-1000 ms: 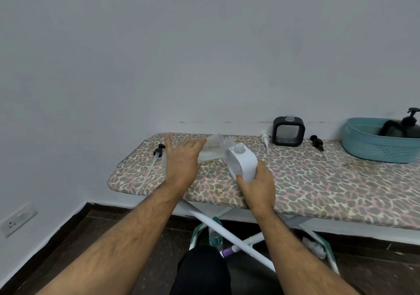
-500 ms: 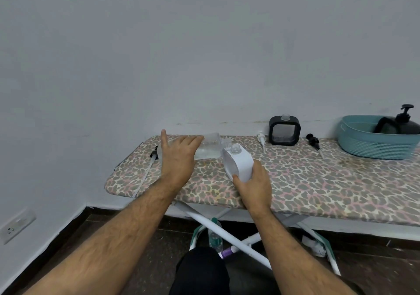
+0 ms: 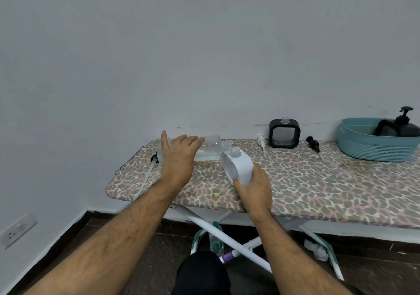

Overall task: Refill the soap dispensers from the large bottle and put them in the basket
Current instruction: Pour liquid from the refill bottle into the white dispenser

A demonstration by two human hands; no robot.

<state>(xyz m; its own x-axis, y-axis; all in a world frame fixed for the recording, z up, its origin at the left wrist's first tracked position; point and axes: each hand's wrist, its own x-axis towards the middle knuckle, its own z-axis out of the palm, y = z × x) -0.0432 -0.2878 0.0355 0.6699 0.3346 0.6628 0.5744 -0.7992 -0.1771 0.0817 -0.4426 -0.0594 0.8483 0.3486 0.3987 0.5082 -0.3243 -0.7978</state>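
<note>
A large clear bottle point(image 3: 211, 146) lies on its side on the leopard-print ironing board point(image 3: 318, 181), its open neck pointing right. My left hand point(image 3: 178, 160) rests flat over it with straight fingers and a raised thumb. Just to its right stands a white square dispenser point(image 3: 238, 165) with an uncapped neck, slightly tilted. My right hand point(image 3: 254, 188) grips its lower end. A black square dispenser point(image 3: 284, 133), also uncapped, stands by the wall. The teal basket point(image 3: 375, 147) at the far right holds a black pump dispenser point(image 3: 404, 127).
A white pump head point(image 3: 261, 142) and a black pump head point(image 3: 313, 143) lie loose on the board near the black dispenser. Another pump with a long tube point(image 3: 152, 163) lies at the board's left end. Under the board are crossed white legs and a small bottle.
The clear bottle has gone from tilted toward the white dispenser's neck to lying flat on the board. My left hand's fingers have straightened over it. My right hand keeps its hold.
</note>
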